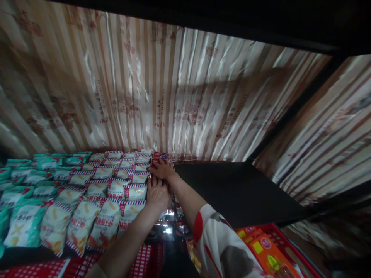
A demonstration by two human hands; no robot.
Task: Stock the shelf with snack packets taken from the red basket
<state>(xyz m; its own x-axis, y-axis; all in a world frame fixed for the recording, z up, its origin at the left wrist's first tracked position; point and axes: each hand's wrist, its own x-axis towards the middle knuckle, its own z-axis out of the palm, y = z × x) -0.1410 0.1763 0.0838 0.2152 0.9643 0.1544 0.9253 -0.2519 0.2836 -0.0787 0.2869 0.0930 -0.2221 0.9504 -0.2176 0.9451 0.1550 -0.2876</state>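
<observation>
I am taking the hands as the middle of the dial, with 12 at the top of the head view. The right hand is lying palm down with fingers spread on a dark red packet, which is sitting towards 12, close to the striped curtain. The left hand is resting just nearer me, palm down, fingers pointing to 12. Both are covering what is under them, so I cannot tell whether either is gripping anything.

Dark shiny packets are lying at 6, and white snack bags with striped edges are crowding in at 9, with teal snack bags lying beyond.

I am worrying most about 3, where the black shelf is offering no neighbour to brace the packets: a sideways push could be spreading them that way. Too much pressing could be crushing contents. At 9, a straying finger could be toppling the nearest white bag. Around 4, the patterned sleeve could be catching the orange packs in the red basket.
</observation>
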